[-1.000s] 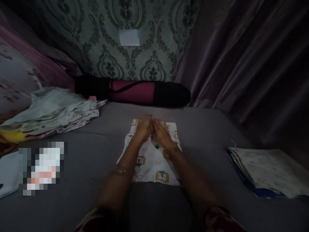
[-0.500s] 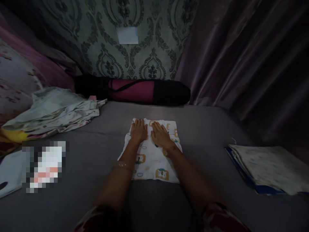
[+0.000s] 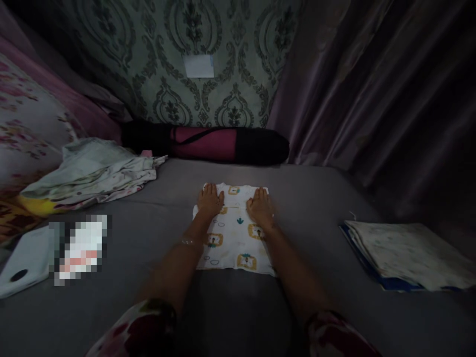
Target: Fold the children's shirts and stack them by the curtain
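Note:
A white cloth (image 3: 234,238) with yellow and green printed figures lies on the grey sheet in front of me, its far part folded over. My left hand (image 3: 210,199) rests flat on its far left corner, palm down, holding nothing. On the far right corner lies my right hand (image 3: 260,206), also palm down, with its fingers stretched forward and its thumb toward the middle. Both hands touch the cloth near its far edge.
Crumpled clothes (image 3: 100,171) lie at the left, with a white object (image 3: 28,260) nearer me. A black and maroon roll (image 3: 204,144) stretches along the wall. Folded cloths (image 3: 405,253) are stacked at the right, beside a curtain (image 3: 320,89).
My right hand has slid right, from the middle of the cloth's far part to its far right corner. My left hand stays on the far left corner. The view has shifted slightly.

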`<state>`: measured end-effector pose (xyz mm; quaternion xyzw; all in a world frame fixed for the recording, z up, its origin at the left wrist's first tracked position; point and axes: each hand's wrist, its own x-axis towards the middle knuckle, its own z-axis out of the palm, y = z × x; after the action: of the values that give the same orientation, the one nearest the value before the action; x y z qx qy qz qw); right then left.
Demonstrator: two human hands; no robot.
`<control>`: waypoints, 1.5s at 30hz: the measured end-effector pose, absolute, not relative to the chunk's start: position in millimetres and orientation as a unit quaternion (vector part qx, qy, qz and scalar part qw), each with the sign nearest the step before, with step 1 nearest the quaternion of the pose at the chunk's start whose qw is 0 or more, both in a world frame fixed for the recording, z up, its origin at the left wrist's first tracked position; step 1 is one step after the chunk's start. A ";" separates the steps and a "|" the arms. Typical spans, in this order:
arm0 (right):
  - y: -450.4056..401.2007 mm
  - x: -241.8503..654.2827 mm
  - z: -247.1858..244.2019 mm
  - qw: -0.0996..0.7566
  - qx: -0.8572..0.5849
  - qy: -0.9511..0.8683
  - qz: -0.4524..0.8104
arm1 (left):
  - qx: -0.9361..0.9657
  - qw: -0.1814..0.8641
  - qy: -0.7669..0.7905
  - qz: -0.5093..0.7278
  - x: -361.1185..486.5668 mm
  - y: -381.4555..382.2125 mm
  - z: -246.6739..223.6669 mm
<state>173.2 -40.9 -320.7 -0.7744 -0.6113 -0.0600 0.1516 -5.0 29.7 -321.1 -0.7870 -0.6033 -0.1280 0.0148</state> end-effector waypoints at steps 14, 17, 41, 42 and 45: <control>-42.7 171.7 -316.2 0.136 -0.803 -0.580 -0.038 | -0.846 -0.075 -0.526 -0.034 -57.0 47.6 -312.6; -39.5 175.0 -310.0 0.096 -0.807 -0.583 0.001 | -0.845 -0.078 -0.529 0.019 -54.9 51.5 -304.8; -28.6 168.9 -290.9 0.079 -0.664 -0.740 0.064 | -0.901 -0.027 -0.430 -0.045 6.2 27.3 -301.9; -30.3 172.7 -288.4 0.089 -0.668 -0.736 0.062 | -0.901 -0.016 -0.430 -0.055 1.3 27.0 -300.2; -38.3 185.0 -286.6 0.115 -0.687 -0.717 0.029 | -0.889 0.028 -0.447 -0.099 -18.0 26.0 -301.8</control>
<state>185.0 -38.3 -286.6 -0.6868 -0.7171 0.0287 0.1152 -18.0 26.0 -301.8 -0.8885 -0.4472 -0.0986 0.0283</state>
